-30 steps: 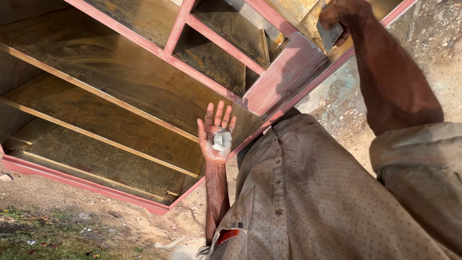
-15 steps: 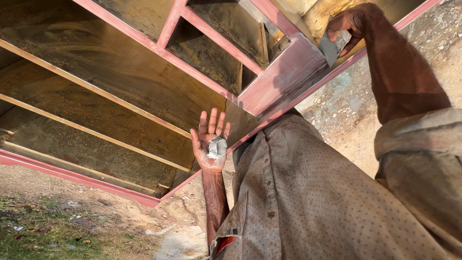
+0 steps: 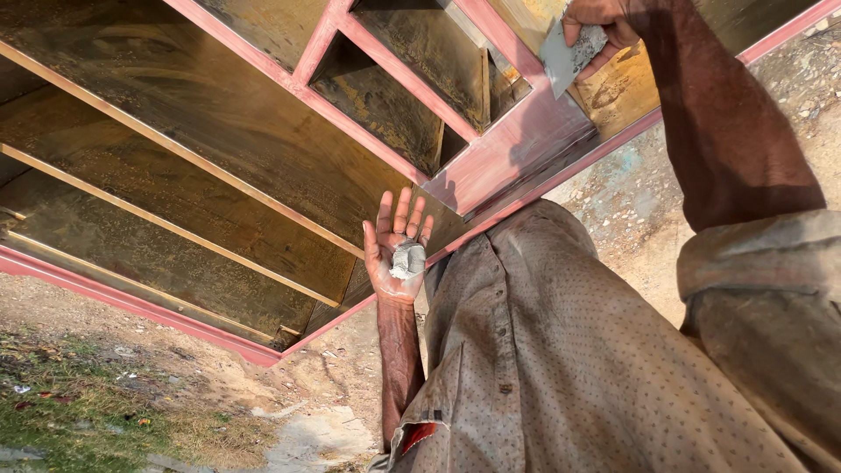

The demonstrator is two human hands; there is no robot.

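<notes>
My left hand [image 3: 396, 248] is held palm up with fingers spread, and a lump of grey putty [image 3: 407, 260] rests in the palm. It hovers beside the edge of a large metal frame [image 3: 517, 149] with pink-red primed bars and rusty brown panels. My right hand [image 3: 600, 22] is at the top of the view, gripping a flat metal scraper blade [image 3: 568, 57] smeared with grey putty. The blade's edge touches the wide pink bar of the frame.
The metal frame has thin diagonal strips [image 3: 175, 149] across its panels and a red lower rail [image 3: 131, 302]. Below lies sandy ground [image 3: 307, 385] with a patch of grass [image 3: 79, 420] at bottom left. My patterned shirt [image 3: 569, 350] fills the lower right.
My right hand with the scraper has shifted left and up along the pink bar. My left hand stays palm up with the putty, barely moved.
</notes>
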